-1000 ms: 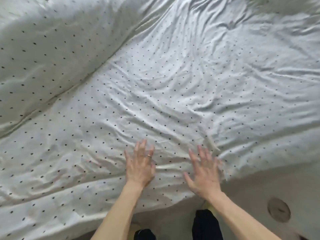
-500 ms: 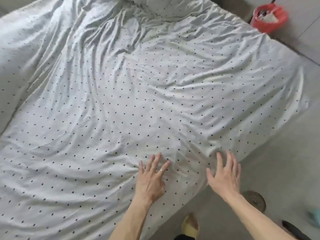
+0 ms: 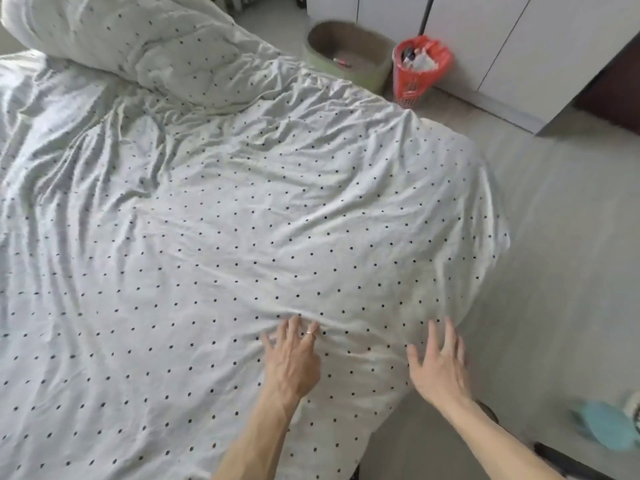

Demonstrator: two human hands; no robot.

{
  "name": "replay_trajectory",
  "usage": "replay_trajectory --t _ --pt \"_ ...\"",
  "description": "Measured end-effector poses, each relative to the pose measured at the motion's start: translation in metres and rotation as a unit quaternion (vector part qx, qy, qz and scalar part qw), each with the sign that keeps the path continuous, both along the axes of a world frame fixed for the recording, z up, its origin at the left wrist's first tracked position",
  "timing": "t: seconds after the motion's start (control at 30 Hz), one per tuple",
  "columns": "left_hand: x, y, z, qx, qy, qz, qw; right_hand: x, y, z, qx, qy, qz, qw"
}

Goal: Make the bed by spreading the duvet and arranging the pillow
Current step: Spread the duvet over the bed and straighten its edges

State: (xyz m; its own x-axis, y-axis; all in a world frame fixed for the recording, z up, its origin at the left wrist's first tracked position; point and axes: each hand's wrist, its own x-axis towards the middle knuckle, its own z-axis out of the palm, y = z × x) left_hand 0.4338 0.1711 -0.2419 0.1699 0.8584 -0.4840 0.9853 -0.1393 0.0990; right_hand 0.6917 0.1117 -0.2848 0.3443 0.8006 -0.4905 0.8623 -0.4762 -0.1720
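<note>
Bedding, white with black dots, both hands flat upon it.

Duvet lies spread and creased across the bed, its near right corner draping toward the floor. Left hand open, fingers splayed, palm pressed on the cloth, ring on one finger; grips nothing. Right hand open, fingers spread, at the duvet's edge; grips nothing. Pillow, same pattern, bunched at far left. Red bin and round basket stand on the floor beyond.
</note>
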Motion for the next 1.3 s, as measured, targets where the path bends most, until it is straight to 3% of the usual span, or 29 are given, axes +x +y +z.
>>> replay_trajectory --t 0.1,0.23,0.3,0.37,0.43,0.5,0.57,0.63,0.7,0.77,0.83,0.9,0.97,1.0,1.07,1.13,1.23,1.3 --pt "0.029 0.049 0.010 0.005 -0.042 -0.036 0.998 -0.010 0.053 0.022 0.151 -0.012 0.097 0.984" --pt "0.050 0.107 0.018 0.021 -0.073 -0.049 0.996 -0.014 0.115 0.033 0.209 -0.010 0.205 0.956" --pt "0.053 0.131 0.011 0.024 -0.062 -0.057 0.996 0.004 0.128 0.021 0.110 -0.032 0.192 0.975" --pt "0.055 0.143 0.003 0.003 -0.044 -0.049 0.998 0.027 0.129 0.011 -0.099 -0.017 0.079 0.992" --pt "0.059 0.151 -0.003 -0.036 -0.030 -0.026 0.999 0.038 0.138 0.008 -0.249 -0.013 0.002 0.968" --pt "0.074 0.160 -0.003 -0.055 -0.012 0.000 0.998 0.035 0.161 0.022 -0.288 -0.045 0.032 0.956" --pt "0.092 0.172 0.001 -0.041 -0.014 0.035 0.998 0.033 0.189 0.041 -0.208 -0.071 0.090 0.971" --pt "0.118 0.194 0.009 0.005 -0.029 0.068 0.997 0.051 0.227 0.057 -0.036 -0.048 0.152 0.987" --pt "0.143 0.216 0.017 0.024 -0.058 0.089 0.994 0.077 0.265 0.067 0.134 -0.013 0.208 0.969" --pt "0.184 0.248 0.020 0.035 -0.064 0.115 0.991 0.120 0.312 0.066 0.279 0.032 0.243 0.928" --pt "0.216 0.276 0.019 0.054 -0.071 0.134 0.987 0.157 0.345 0.062 0.344 0.062 0.260 0.900" --pt "0.256 0.306 0.013 0.074 -0.060 0.147 0.985 0.216 0.359 0.033 0.256 0.062 0.250 0.932" --pt "0.296 0.325 0.005 0.069 -0.049 0.157 0.984 0.289 0.353 -0.008 -0.062 0.052 0.176 0.981" --pt "0.317 0.329 0.004 0.059 -0.046 0.163 0.984 0.324 0.342 -0.023 -0.226 0.042 0.127 0.965" --pt "0.359 0.334 -0.003 0.031 -0.048 0.187 0.981 0.382 0.329 -0.039 -0.387 -0.010 0.113 0.915" --pt "0.387 0.337 -0.006 0.001 -0.043 0.216 0.975 0.408 0.338 -0.034 -0.350 0.007 0.125 0.928" --pt "0.403 0.347 -0.011 -0.022 -0.020 0.260 0.965 0.408 0.391 -0.009 -0.188 0.099 0.135 0.968" --pt "0.405 0.352 -0.012 -0.019 -0.014 0.274 0.962 0.386 0.431 0.009 -0.068 0.148 0.172 0.972"
